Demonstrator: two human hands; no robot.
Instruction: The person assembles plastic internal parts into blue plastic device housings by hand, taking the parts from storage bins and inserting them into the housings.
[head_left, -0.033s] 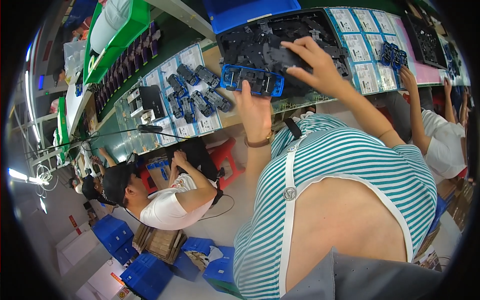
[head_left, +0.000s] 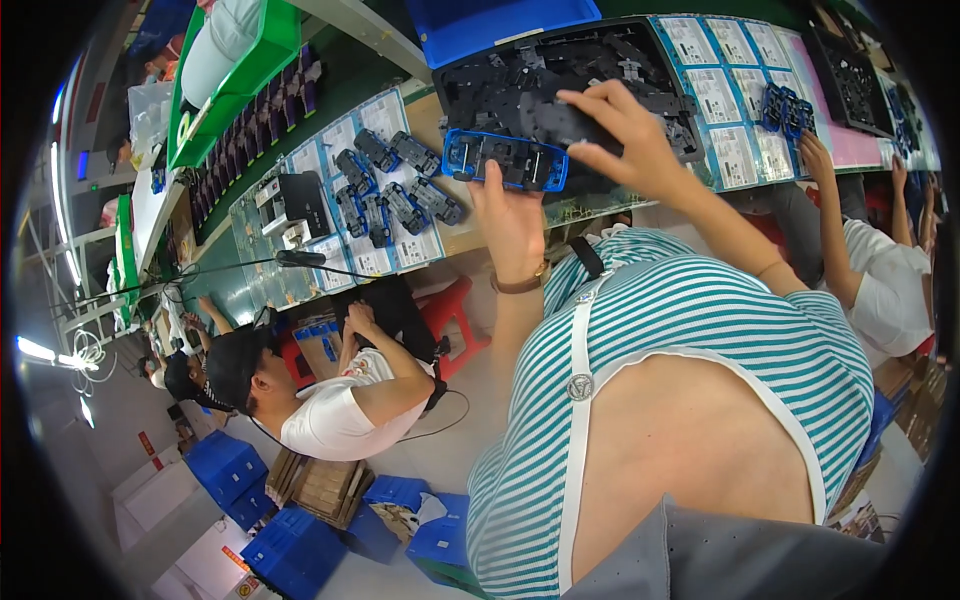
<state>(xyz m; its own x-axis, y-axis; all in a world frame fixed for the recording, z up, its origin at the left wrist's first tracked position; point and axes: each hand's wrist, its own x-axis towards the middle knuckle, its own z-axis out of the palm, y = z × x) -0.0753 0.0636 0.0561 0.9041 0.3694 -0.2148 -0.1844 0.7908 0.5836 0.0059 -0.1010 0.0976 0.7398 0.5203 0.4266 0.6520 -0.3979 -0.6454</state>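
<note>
My left hand (head_left: 512, 235) grips a blue toy car body (head_left: 505, 162), its open underside turned up and black parts fitted inside. Thumb and fingers hold it level at the near edge of a black tray (head_left: 675, 60). Above that tray, just right of the car body, my right hand (head_left: 632, 145) pinches a dark grey plastic part (head_left: 560, 118). Motion blurs this part, so its exact shape is unclear. Many loose black plastic parts (head_left: 620, 60) fill the tray beneath.
Several blue-and-black toy car bodies (head_left: 388, 195) lie on printed sheets to the left. A blue bin (head_left: 500, 25) stands behind the tray. More printed sheets (head_left: 735, 95) cover the bench at right. A seated co-worker in a white shirt (head_left: 345, 405) is at left, another person (head_left: 885, 280) at right.
My right hand has shifted very slightly with the dark part, which now looks more blurred. The left hand and the car body stay in place.
</note>
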